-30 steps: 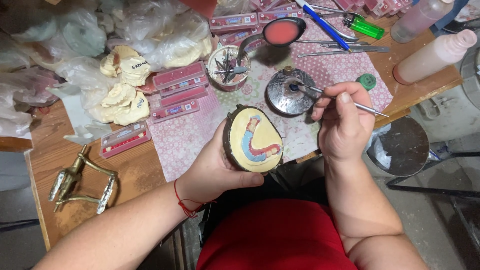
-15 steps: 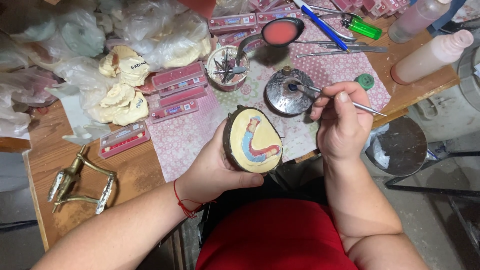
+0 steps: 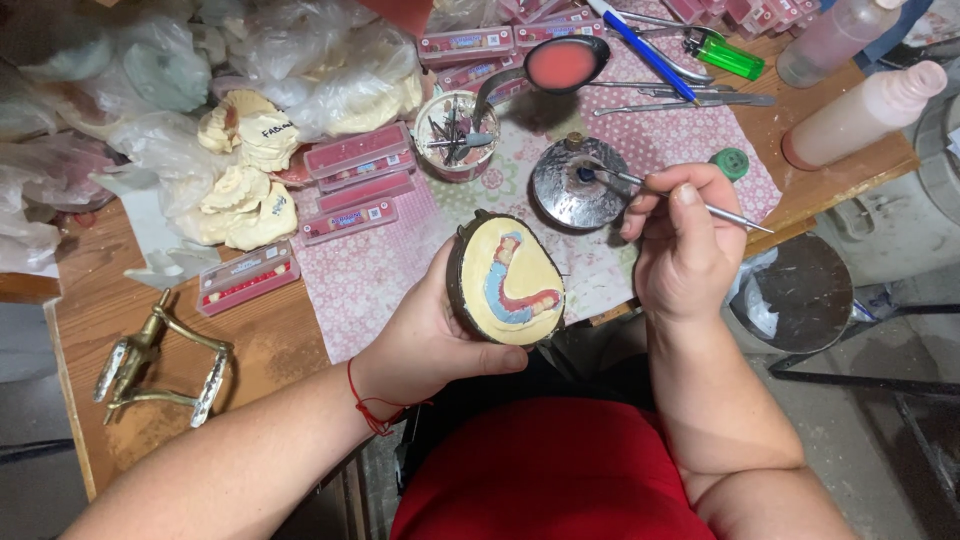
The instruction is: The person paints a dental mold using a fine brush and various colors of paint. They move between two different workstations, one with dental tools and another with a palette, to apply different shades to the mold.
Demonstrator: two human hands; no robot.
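Over the desk point(image 3: 120, 300) edge, my left hand point(image 3: 430, 335) cups a half flask holding a yellowish plaster mould point(image 3: 507, 282), fingers wrapped under it and thumb along its lower rim; the mould shows a horseshoe of blue and red wax. It sits just where it sat a second ago, tilted toward me, above my lap. My right hand point(image 3: 685, 245) is pinched closed round a thin metal instrument point(image 3: 660, 192), and the change is small — the tip now rests on the blue blob at the middle of the round metal dish point(image 3: 578, 185), a touch lower than half a second back. I judge that I am picking up material on the tip, with the mould held ready beside it.

Hard to make out: whether the tip actually carries anything, and what the blue blob is. My right fingers hide the grip itself. The underside of the flask is covered by my palm. Beyond, the spoon of pink stuff point(image 3: 560, 65), the pink tooth-card boxes point(image 3: 355, 150) and the plaster casts point(image 3: 240, 190) lie untouched — plastic bags blur the rest.
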